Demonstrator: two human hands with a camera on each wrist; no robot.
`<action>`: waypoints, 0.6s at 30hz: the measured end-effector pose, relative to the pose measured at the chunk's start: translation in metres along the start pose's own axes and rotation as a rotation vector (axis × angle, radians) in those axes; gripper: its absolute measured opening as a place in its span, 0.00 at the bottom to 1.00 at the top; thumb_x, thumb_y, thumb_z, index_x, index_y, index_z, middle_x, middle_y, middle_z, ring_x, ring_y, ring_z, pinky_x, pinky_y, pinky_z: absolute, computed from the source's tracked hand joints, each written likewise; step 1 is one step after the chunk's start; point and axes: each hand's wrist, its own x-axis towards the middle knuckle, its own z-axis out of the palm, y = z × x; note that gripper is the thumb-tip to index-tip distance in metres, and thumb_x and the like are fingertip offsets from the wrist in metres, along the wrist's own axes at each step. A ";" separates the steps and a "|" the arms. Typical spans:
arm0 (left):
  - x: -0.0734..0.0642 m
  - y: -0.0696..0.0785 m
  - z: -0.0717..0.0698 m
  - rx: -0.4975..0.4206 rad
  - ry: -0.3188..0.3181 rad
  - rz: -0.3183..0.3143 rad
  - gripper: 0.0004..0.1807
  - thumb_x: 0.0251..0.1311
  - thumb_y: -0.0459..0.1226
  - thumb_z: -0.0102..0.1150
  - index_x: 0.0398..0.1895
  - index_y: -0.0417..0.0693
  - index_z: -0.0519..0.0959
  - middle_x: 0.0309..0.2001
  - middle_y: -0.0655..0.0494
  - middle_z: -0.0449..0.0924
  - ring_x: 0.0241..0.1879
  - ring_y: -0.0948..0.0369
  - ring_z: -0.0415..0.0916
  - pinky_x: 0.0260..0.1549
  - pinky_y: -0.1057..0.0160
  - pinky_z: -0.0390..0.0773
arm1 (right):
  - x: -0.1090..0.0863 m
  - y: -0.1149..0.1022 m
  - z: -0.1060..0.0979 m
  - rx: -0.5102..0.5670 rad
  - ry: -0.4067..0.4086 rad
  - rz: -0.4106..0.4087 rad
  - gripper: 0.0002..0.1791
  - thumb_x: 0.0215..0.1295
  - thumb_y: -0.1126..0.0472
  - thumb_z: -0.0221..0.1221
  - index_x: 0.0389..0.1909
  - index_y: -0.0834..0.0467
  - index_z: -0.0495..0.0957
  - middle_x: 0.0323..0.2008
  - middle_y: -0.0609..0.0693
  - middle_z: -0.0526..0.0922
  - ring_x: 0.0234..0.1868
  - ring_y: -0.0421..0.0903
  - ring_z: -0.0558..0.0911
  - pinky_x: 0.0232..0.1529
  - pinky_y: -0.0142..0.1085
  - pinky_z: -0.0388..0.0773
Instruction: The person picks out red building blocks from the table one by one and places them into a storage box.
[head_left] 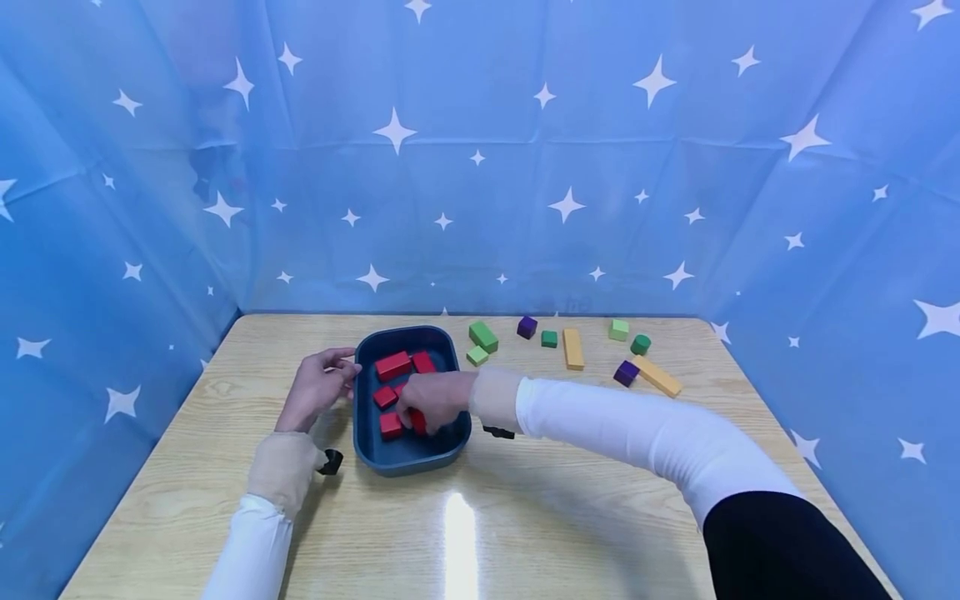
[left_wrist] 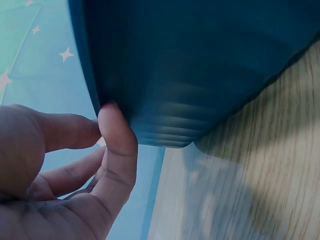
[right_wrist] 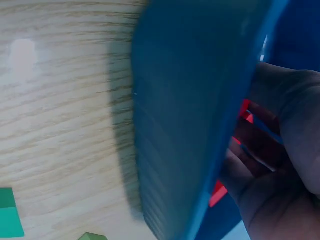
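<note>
A dark blue bin (head_left: 411, 467) stands on the table with several red blocks (head_left: 393, 366) inside it. At its left side my left hand (head_left: 318, 385) pinches the rim; in the left wrist view, thumb and forefinger of the left hand (left_wrist: 75, 165) meet at the edge of the bin (left_wrist: 165, 65). My right hand (head_left: 438, 396) reaches into the bin from the right, fingers pointing down around a red block (head_left: 417, 422). From the right wrist camera, the bin wall (right_wrist: 185, 110) covers part of the right hand (right_wrist: 280, 150) and most of the red blocks.
Right of the bin lie a green block (head_left: 483, 337), a light green block (head_left: 477, 356), purple cubes (head_left: 527, 327), a dark green cube (head_left: 550, 339), a dark green cylinder (head_left: 641, 345) and orange planks (head_left: 573, 349). A starry blue curtain (head_left: 480, 233) surrounds the wooden table (head_left: 570, 517).
</note>
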 end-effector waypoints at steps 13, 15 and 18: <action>0.000 -0.001 0.002 0.003 0.006 0.005 0.23 0.76 0.35 0.51 0.71 0.40 0.71 0.47 0.46 0.75 0.28 0.61 0.79 0.35 0.60 0.86 | -0.001 0.002 0.010 0.005 0.050 0.001 0.13 0.60 0.63 0.73 0.42 0.47 0.84 0.43 0.42 0.82 0.42 0.39 0.78 0.45 0.28 0.81; 0.000 -0.002 0.002 0.005 0.009 0.005 0.23 0.76 0.35 0.51 0.71 0.40 0.71 0.48 0.45 0.75 0.27 0.61 0.79 0.35 0.60 0.86 | -0.002 0.003 0.010 -0.006 0.060 -0.009 0.13 0.60 0.63 0.73 0.43 0.47 0.84 0.44 0.42 0.82 0.42 0.39 0.78 0.46 0.27 0.80; 0.000 -0.002 0.002 0.002 0.014 0.012 0.23 0.76 0.35 0.51 0.70 0.40 0.72 0.48 0.44 0.75 0.27 0.61 0.78 0.34 0.60 0.86 | -0.004 0.004 0.010 -0.003 0.074 -0.028 0.15 0.60 0.62 0.73 0.46 0.48 0.84 0.44 0.41 0.82 0.43 0.39 0.78 0.48 0.27 0.80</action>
